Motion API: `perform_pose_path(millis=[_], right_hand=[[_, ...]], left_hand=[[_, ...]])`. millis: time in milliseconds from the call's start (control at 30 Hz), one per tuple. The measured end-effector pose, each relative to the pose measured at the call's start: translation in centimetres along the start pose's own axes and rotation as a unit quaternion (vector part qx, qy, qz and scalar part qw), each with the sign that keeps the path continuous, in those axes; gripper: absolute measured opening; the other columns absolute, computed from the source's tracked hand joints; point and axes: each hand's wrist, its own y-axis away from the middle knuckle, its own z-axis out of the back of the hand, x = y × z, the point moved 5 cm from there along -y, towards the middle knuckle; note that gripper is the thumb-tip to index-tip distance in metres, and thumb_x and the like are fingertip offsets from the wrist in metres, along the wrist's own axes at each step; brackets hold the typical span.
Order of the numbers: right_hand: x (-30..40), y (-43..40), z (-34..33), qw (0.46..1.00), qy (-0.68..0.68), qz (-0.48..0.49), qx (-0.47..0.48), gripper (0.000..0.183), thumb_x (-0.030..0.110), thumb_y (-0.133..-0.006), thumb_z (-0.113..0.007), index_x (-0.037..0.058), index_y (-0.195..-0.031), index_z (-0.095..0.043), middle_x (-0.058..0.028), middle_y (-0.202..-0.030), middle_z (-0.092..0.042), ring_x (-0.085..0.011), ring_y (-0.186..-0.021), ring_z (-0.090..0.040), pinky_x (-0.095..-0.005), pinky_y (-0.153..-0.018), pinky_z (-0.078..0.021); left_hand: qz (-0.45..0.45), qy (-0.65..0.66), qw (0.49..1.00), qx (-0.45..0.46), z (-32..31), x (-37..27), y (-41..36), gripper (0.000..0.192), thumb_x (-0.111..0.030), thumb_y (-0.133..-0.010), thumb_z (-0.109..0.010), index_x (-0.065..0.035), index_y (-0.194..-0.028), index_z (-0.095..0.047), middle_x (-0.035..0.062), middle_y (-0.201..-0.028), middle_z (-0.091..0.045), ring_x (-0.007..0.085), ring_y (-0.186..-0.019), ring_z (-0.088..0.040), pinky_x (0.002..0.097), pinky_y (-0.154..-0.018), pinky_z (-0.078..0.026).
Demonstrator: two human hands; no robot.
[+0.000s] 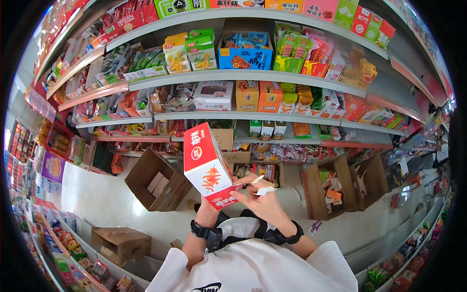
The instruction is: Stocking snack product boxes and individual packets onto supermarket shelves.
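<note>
A red and white printed snack box [206, 158] is held tilted in front of my chest, with a picture of orange food on its white side. My left hand [207, 214] grips it from below, its fingers mostly hidden behind the carton. At the box's right end, my right hand [264, 204] has its thumb on the red edge and its fingers curled around the far side. White cardboard flaps [266, 191] stick out between those fingers; whether they are torn off cannot be seen.
Stocked shelves [248, 75] of packaged snacks curve across the front. An open carton [158, 182] stands on the floor to the left, another carton [328, 189] with packets to the right. Behind on the left lies a brown carton [122, 242], beside a low shelf of packets [73, 252].
</note>
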Motion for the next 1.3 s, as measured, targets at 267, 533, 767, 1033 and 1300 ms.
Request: perform_pose_path(millis=[267,533,767,1033,1300], right_hand=[[1.9,1.3,-0.1,0.975,0.094,0.167,-0.109,0.01,-0.005,-0.083,-0.074,-0.0001,-0.09,-0.068,-0.0078,-0.084,-0.064,-0.0075,-0.062,-0.054,-0.0214,-0.05,-0.0382],[1.1,0.9,-0.7,0.989,-0.014,0.07,-0.132,0.013,0.002,-0.082,-0.077,0.0009,-0.092,-0.068,-0.0051,-0.084,-0.063,-0.0057,-0.06,-0.046,-0.019,-0.05,-0.0338],[-0.1,-0.3,-0.7,0.992,0.0,0.066,-0.106,0.012,0.006,-0.082,-0.078,0.0016,-0.088,-0.069,-0.0038,-0.08,-0.062,-0.0067,-0.059,-0.044,-0.0223,-0.05,-0.0305],[3.6,2.1,-4.4,0.964,0.148,0.216,-0.039,0.017,-0.002,-0.078,-0.076,0.0045,-0.084,-0.061,-0.006,-0.079,-0.059,-0.02,-0.058,-0.06,-0.0291,-0.049,-0.0476],[4.4,0.9,-6.7,0.95,0.194,0.241,-0.048,0.015,0.007,-0.083,-0.071,0.0068,-0.091,-0.059,-0.0029,-0.086,-0.057,-0.0206,-0.066,-0.062,-0.0337,-0.049,-0.0495]], left_hand=[[-0.133,-0.011,0.99,0.052,2.0,-0.8,-3.3,0.064,-0.059,-0.096,-0.046,-0.0056,-0.131,-0.052,0.0178,-0.117,-0.063,0.0342,-0.101,-0.063,0.0478,-0.085,-0.055],[-0.196,-0.075,0.977,0.036,-0.3,-1.7,-2.9,0.079,-0.075,-0.094,-0.029,-0.0163,-0.146,-0.039,0.008,-0.141,-0.053,0.0286,-0.121,-0.057,0.0449,-0.101,-0.049],[-0.229,-0.087,0.969,-0.014,-1.9,-1.2,-1.7,0.082,-0.077,-0.093,-0.029,-0.0167,-0.148,-0.036,0.0065,-0.143,-0.051,0.0274,-0.123,-0.056,0.0437,-0.103,-0.047],[-0.267,-0.028,0.962,-0.055,-1.5,-2.6,-2.8,0.083,-0.076,-0.093,-0.034,-0.0138,-0.147,-0.033,0.0057,-0.142,-0.046,0.0232,-0.125,-0.05,0.0392,-0.106,-0.041],[-0.248,-0.034,0.965,-0.077,-1.5,-0.1,-2.1,0.085,-0.077,-0.093,-0.032,-0.0131,-0.149,-0.031,0.0063,-0.144,-0.044,0.0233,-0.127,-0.046,0.0392,-0.108,-0.038]])
